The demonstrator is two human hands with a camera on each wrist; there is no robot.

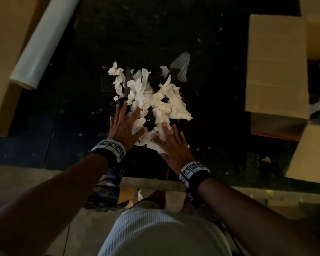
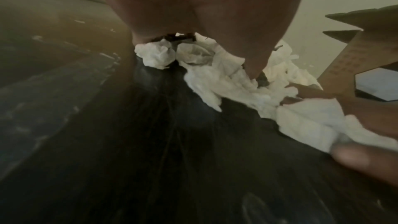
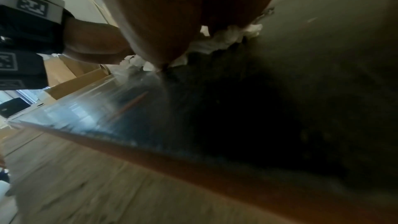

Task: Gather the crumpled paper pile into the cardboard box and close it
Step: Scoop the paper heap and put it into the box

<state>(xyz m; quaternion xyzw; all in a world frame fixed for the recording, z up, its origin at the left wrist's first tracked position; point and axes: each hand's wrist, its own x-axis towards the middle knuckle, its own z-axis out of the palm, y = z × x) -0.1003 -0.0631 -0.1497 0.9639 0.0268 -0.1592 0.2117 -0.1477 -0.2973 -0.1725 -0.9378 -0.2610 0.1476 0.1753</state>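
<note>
1. The pile of white crumpled paper (image 1: pixel 151 102) is lying near the middle of the dark, glossy counter (image 1: pixel 211 52), a little toward the near edge, and it is mixed with some dark netted pieces. It is well apart from the brown cardboard box (image 1: pixel 277 67), which is standing at the right edge of the counter with its flaps open, so I judge that no paper is being moved into it yet.

2. The left hand (image 1: pixel 122 126) is lying flat on the near-left side of the pile. Its fingers (image 2: pixel 254 60) are straight and spread apart, and they are pressing on the paper, not curling around it.

3. The right hand (image 1: pixel 174 148) is lying flat on the near-right side of the pile, its fingers also straight and apart, touching the paper from above. In the right wrist view only the palm is showing, with paper just under it.

4. I think both hands are placed at the near side like this to sweep the loose pieces together into one heap before lifting.

5. A white roll of film (image 1: pixel 42 43) is lying at the far-left corner, away from the work.
</note>
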